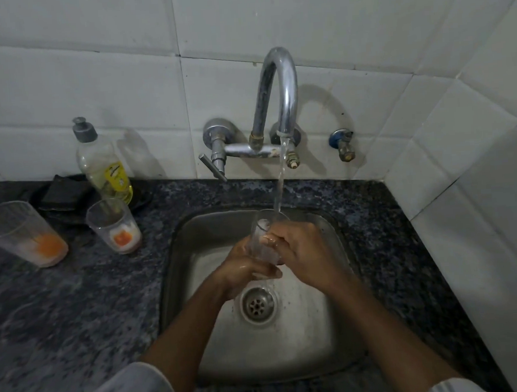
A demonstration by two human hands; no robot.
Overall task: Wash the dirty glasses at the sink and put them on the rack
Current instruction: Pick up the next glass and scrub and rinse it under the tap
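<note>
A clear glass [264, 235] is held over the steel sink [326, 340], tilted with its mouth up under the running water from the tap [283, 82]. My left hand [243, 266] grips its lower part. My right hand [302, 247] is closed on its side, fingers at the rim. On the dark counter to the left stand two dirty glasses with orange residue: a large one [26, 234] and a smaller one [113, 226].
A bottle of yellow dish soap [104, 163] and a black cloth [63, 194] sit against the tiled wall at the back left. The drain [258, 306] lies below my hands. A small valve [343, 143] sticks out of the wall at right.
</note>
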